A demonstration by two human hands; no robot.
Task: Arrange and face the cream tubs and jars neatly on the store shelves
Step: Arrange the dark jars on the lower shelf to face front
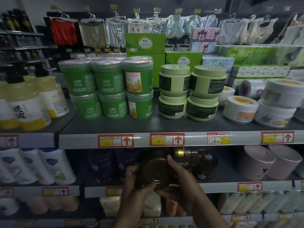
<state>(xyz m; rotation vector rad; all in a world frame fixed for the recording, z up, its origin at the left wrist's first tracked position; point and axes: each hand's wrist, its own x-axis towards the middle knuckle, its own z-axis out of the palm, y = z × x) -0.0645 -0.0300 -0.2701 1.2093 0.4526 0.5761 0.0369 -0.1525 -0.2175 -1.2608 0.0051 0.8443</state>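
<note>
A dark brown jar point(156, 172) with a round lid is held in front of the middle shelf, lid tilted toward me. My left hand point(134, 186) grips its left side and my right hand point(177, 176) curls round its right side, thumb over the top rim. More dark jars point(205, 167) stand stacked just right of it on the same shelf. On the shelf above, green tubs point(108, 88) are stacked in two layers, pale green jars point(189, 92) stand stacked beside them, and white tubs point(259, 104) sit at the right.
Yellow pump bottles point(29, 102) stand at the upper left, white bottles point(49, 167) below them. Dark purple jars point(105, 163) sit left of my hands, pink tubs point(269, 162) at the right. Shelf edges carry red price tags point(167, 139). Tissue packs and hanging clothes fill the back.
</note>
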